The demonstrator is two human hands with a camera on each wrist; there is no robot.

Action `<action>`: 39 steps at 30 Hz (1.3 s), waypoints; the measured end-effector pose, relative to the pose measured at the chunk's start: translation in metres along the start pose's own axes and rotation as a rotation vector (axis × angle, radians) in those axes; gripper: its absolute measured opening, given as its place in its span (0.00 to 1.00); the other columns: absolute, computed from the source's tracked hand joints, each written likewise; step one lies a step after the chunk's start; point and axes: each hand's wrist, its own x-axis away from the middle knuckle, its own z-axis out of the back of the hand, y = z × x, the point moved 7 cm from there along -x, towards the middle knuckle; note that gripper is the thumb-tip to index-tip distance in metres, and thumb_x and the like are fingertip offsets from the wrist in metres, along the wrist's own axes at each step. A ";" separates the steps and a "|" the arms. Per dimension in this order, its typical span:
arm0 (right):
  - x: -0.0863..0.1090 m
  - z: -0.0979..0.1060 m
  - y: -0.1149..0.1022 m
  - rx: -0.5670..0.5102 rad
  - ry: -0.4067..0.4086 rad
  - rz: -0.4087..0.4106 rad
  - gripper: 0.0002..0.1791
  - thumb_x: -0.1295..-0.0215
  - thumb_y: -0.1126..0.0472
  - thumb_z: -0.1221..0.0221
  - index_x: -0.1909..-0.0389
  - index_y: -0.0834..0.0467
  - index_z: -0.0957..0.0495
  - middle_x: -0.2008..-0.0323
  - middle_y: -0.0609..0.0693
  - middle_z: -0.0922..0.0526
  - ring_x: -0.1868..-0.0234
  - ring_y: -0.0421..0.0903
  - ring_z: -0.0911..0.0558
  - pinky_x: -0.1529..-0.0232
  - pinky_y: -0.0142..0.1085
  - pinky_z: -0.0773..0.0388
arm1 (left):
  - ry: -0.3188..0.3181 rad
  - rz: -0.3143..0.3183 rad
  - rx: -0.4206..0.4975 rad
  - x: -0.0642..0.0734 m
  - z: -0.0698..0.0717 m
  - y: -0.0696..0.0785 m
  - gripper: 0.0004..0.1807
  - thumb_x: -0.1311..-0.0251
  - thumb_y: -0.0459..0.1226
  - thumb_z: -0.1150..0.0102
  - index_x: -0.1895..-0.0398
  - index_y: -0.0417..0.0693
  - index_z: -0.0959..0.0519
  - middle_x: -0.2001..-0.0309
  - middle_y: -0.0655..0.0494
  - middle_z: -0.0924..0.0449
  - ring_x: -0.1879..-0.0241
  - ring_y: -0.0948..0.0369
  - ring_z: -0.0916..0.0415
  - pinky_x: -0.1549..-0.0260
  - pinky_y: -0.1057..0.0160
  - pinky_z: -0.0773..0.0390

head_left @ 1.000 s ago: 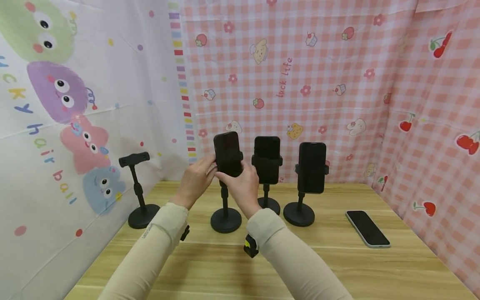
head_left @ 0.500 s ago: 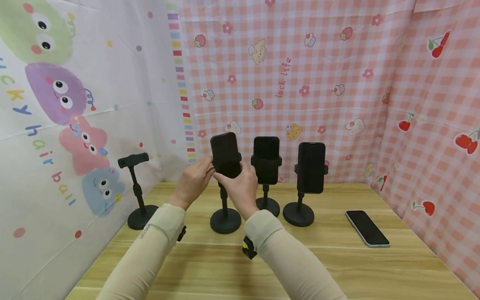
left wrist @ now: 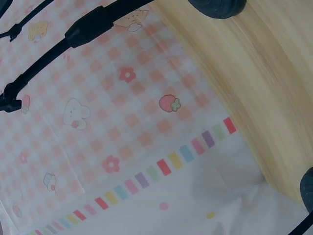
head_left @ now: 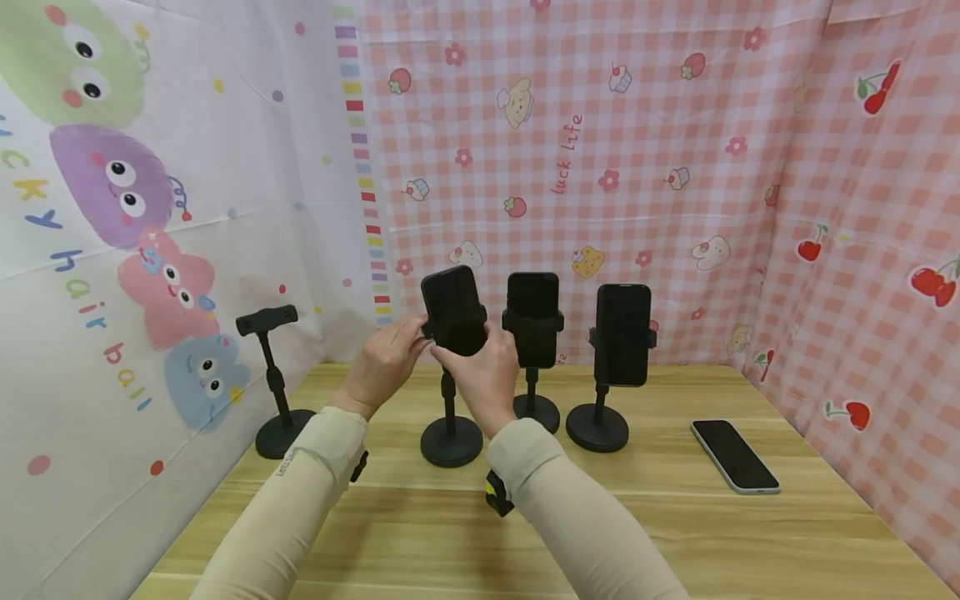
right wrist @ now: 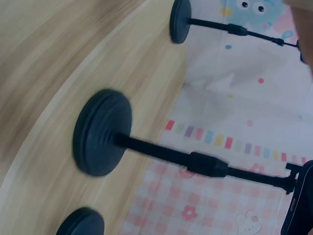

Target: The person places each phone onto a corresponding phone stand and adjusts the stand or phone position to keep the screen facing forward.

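Observation:
A black smartphone [head_left: 455, 304] leans slightly left at the top of a black phone stand [head_left: 452, 443] in the head view. My right hand [head_left: 487, 373] grips its lower right part, thumb across the front. On the other side my left hand [head_left: 384, 360] pinches the left arm of the stand's clamp, right at the phone's edge. The fingertips behind the phone are hidden. In the right wrist view the phone [right wrist: 299, 203] shows at the right edge, by the top of the stand's pole [right wrist: 208, 164]. The left wrist view shows a stand's pole [left wrist: 90, 25] but no hand.
Two more stands hold upright phones, a middle phone [head_left: 533, 321] and a right phone [head_left: 623, 335]. A stand without a phone [head_left: 277, 379] is at the left. Another phone [head_left: 735, 457] lies face up on the wooden table [head_left: 645, 533]. Printed cloths [head_left: 652, 125] hang behind and at the sides.
The phone's lower end has shifted slightly right, so it leans more to the left. The clamp's left arm now shows beside its edge. Both hands keep nearly the same places.

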 end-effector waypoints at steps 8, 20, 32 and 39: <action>-0.001 -0.002 0.001 0.032 -0.007 0.010 0.48 0.51 0.40 0.25 0.37 0.66 0.29 0.44 0.61 0.26 0.46 0.56 0.23 0.45 0.48 0.24 | -0.002 -0.026 0.028 -0.002 0.003 0.001 0.18 0.26 0.38 0.49 0.47 0.27 0.25 0.54 0.36 0.18 0.62 0.45 0.17 0.61 0.51 0.18; -0.001 -0.001 0.002 0.030 -0.018 -0.032 0.51 0.52 0.36 0.27 0.35 0.66 0.30 0.43 0.62 0.26 0.47 0.57 0.23 0.45 0.50 0.24 | -0.042 0.298 0.237 -0.012 -0.004 -0.007 0.21 0.38 0.39 0.32 0.48 0.31 0.21 0.61 0.40 0.16 0.65 0.48 0.16 0.66 0.51 0.17; -0.005 0.002 -0.002 0.046 -0.057 -0.002 0.53 0.50 0.38 0.27 0.28 0.58 0.37 0.42 0.61 0.28 0.47 0.56 0.23 0.48 0.49 0.24 | -0.171 0.687 0.437 -0.018 -0.020 -0.018 0.13 0.34 0.39 0.36 0.53 0.37 0.18 0.75 0.52 0.19 0.78 0.61 0.23 0.77 0.61 0.25; -0.009 0.002 -0.006 0.084 -0.115 0.012 0.47 0.44 0.41 0.30 0.29 0.58 0.37 0.41 0.60 0.29 0.45 0.56 0.24 0.45 0.49 0.25 | -0.188 0.728 0.464 -0.015 -0.021 -0.022 0.09 0.32 0.37 0.39 0.59 0.38 0.21 0.77 0.52 0.22 0.80 0.60 0.29 0.79 0.62 0.31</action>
